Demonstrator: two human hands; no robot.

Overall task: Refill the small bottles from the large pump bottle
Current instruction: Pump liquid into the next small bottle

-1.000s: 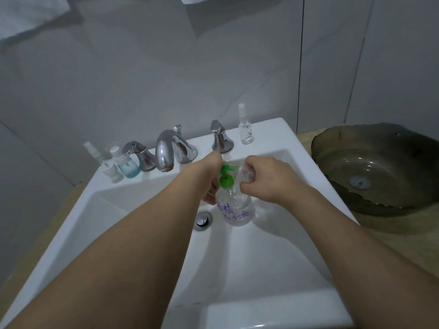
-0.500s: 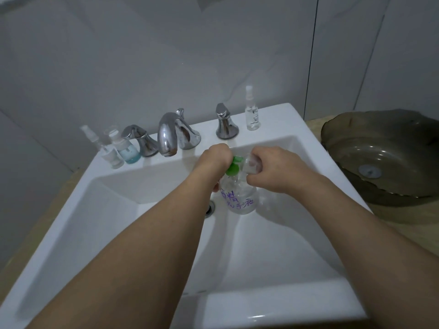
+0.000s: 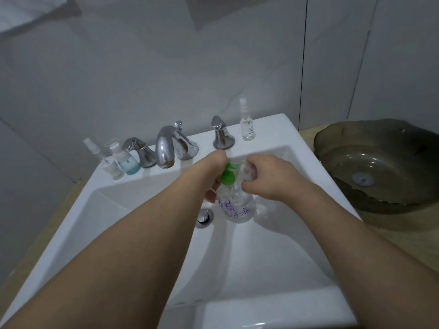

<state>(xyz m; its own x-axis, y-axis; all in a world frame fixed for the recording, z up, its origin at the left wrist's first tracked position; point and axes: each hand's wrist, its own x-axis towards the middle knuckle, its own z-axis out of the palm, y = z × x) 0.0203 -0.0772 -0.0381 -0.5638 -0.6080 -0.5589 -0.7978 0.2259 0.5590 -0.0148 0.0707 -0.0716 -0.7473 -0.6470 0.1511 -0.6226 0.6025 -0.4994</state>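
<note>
Mid-refill over the white sink [image 3: 123, 210]: left hand [image 3: 215, 170] clasping the green-topped pump bottle [image 3: 236, 205], right hand [image 3: 266, 176] curled round a small clear bottle [image 3: 247, 173] at the nozzle; fill level unreadable, three more small bottles [image 3: 247, 124] waiting on the ledge.

The scene is dimly and evenly lit, with a grey-blue cast. Soft glare is seen on the faucet [image 3: 166, 148], and straight lines are bent by wide-angle distortion at the edges.
</note>
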